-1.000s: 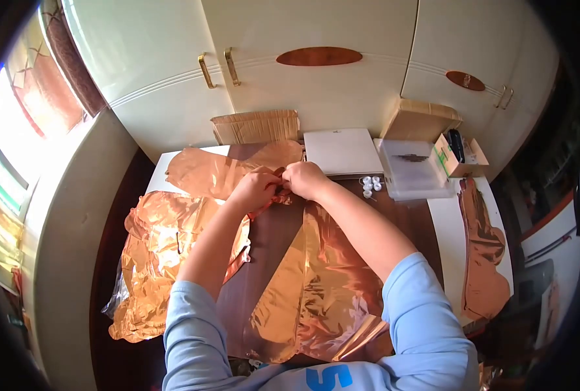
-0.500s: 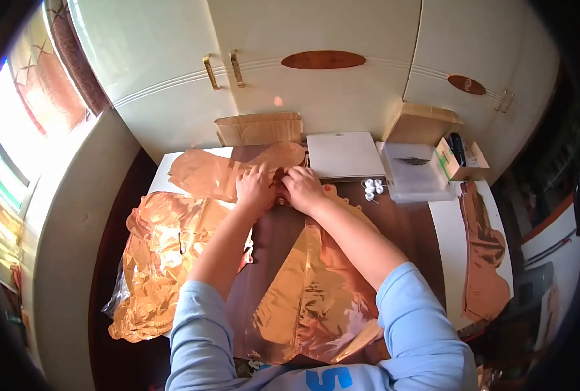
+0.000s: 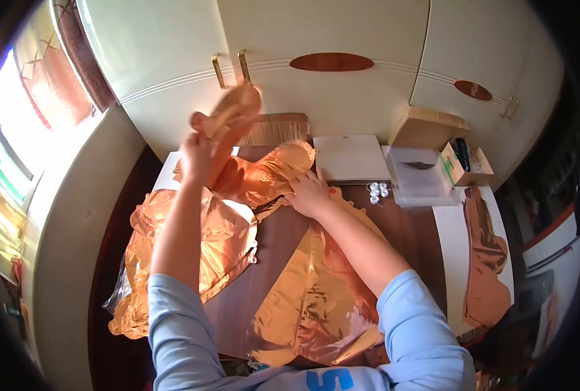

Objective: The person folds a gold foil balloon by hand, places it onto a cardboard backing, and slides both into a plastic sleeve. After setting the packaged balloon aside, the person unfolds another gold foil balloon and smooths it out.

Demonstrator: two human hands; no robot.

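Note:
A copper-coloured foil balloon [image 3: 264, 173], flat and creased, stretches between my hands at the back of the table. My left hand [image 3: 196, 156] is closed on its left part, and the raised end stands blurred in front of the cupboard. On the balloon's right part lies my right hand [image 3: 308, 194], its fingers somewhat apart. Close below my right hand is the narrow top of another flat foil piece [image 3: 312, 293], which widens toward my body. A crumpled pile of the same foil [image 3: 166, 254] lies under my left forearm.
Behind the table stands a cream cupboard [image 3: 342, 98]. Along the back are a white flat box [image 3: 348, 158], several small white rolls [image 3: 378, 191], a clear plastic tray [image 3: 423, 192] and a small carton [image 3: 466, 166]. Another folded foil piece [image 3: 485, 267] lies at the right edge.
My left hand has moved left and up, lifting one end of the foil balloon off the table. My right hand has shifted slightly right and down, its fingers less bunched.

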